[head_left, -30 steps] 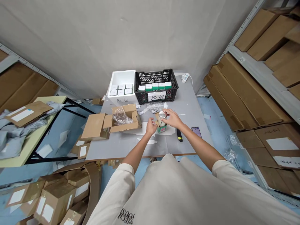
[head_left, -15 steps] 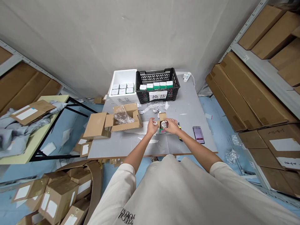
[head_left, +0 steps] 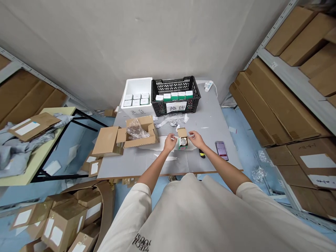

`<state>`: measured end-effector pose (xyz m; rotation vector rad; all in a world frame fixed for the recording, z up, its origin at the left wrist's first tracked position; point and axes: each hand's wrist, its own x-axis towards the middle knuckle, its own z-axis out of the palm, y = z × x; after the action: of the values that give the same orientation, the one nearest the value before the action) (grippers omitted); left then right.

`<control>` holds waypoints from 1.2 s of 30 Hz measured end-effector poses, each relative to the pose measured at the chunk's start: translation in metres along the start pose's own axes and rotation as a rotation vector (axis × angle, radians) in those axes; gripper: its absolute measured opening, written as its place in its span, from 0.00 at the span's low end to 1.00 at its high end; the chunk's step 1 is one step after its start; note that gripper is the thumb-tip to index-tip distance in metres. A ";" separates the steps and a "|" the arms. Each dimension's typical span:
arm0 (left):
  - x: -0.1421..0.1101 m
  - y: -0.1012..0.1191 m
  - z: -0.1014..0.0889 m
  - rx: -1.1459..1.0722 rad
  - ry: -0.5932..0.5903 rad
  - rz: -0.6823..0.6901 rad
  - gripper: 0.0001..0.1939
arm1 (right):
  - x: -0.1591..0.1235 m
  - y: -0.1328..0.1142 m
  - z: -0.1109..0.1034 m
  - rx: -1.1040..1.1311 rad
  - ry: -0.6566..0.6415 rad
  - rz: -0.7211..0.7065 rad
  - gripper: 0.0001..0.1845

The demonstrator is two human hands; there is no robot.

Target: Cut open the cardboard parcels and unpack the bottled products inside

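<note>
A small green and white carton (head_left: 183, 147) stands on the table in front of me with its top flap raised at the back. Inside it sits a round container with a silver lid (head_left: 183, 141). My left hand (head_left: 170, 142) is just left of the carton, fingers curved and apart; whether a fingertip touches the side flap is hard to tell. On the other side, my right hand (head_left: 196, 140) is open beside the right edge, thumb and fingers spread, holding nothing. A yellow and black box cutter (head_left: 202, 154) lies below my right wrist.
Behind the carton are a white foam box (head_left: 139, 84) and a black crate (head_left: 194, 101), both holding small white-topped cartons. An open cardboard box (head_left: 143, 141) with bubble wrap stands left. A phone (head_left: 222, 151) lies right. Shelves of boxes flank the table.
My right hand has let go of the silver-lidded container and drawn back to the right. The container now sits lower in the carton. My left hand has stayed nearly in place.
</note>
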<state>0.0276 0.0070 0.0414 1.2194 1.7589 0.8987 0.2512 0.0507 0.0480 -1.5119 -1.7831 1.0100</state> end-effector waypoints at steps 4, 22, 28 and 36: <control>-0.001 0.007 0.009 0.061 -0.018 0.005 0.26 | 0.000 0.002 0.008 0.026 -0.062 0.039 0.25; -0.011 0.007 0.004 -0.037 -0.058 0.171 0.07 | -0.013 -0.010 -0.005 0.475 -0.132 0.118 0.20; -0.020 0.002 0.002 0.092 -0.167 0.366 0.16 | -0.022 -0.003 0.001 0.422 -0.188 0.039 0.22; -0.024 0.004 0.000 0.183 -0.209 0.438 0.17 | -0.030 0.005 0.008 0.127 -0.135 -0.275 0.20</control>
<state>0.0338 -0.0144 0.0498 1.7957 1.4557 0.8257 0.2527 0.0201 0.0404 -1.1082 -1.9177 1.0829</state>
